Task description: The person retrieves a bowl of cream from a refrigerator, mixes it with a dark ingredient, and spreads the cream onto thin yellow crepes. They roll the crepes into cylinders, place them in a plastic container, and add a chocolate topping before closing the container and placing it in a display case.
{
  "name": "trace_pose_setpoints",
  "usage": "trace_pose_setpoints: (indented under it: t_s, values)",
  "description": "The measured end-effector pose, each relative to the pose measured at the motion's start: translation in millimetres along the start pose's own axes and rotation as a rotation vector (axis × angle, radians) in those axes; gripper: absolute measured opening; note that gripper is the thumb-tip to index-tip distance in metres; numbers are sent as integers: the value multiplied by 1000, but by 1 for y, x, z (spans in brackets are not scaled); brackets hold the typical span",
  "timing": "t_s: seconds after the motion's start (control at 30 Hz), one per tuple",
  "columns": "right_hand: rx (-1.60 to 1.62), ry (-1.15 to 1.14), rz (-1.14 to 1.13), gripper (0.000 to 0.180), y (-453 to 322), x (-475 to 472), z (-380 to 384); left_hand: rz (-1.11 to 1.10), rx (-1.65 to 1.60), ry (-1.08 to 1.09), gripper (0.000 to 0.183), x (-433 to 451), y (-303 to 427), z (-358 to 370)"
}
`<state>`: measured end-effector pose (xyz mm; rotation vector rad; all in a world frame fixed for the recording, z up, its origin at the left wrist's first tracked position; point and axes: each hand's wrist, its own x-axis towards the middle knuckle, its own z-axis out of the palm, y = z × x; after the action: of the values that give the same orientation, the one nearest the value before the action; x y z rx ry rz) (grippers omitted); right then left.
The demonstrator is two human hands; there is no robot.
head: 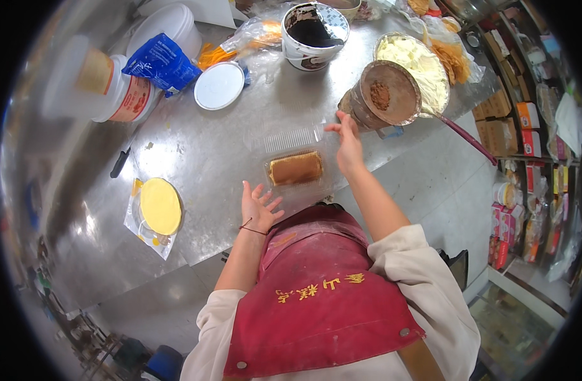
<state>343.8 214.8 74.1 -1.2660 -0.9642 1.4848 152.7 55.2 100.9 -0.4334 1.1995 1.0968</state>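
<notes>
A brown-topped cake roll lies in a clear plastic clamshell box whose lid stands open, away from me. My left hand is palm up with fingers spread, just left of the box's near edge, holding nothing. Beyond the box's right side, my right hand reaches with its fingers close to a sieve that holds brown powder and rests on a container. Nothing shows in its grasp. Behind the sieve stands a bowl of pale yellow cream; a dark red handle sticks out to the right.
A round yellow slab on a plastic wrapper and a black-handled knife lie at left. Farther back are a white lid, a blue bag, stacked tubs and a bucket of dark paste. Shelves with boxes stand at right.
</notes>
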Motion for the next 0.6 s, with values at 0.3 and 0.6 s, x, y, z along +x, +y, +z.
trace_pose_setpoints:
  t_s: [0.3, 0.6]
  values:
    - [-210, -72, 467, 32, 31, -83, -49, 207, 227, 10, 55, 22, -13, -35]
    - [-215, -156, 558, 10, 48, -75, -42, 372, 578, 64, 9, 59, -4, -39]
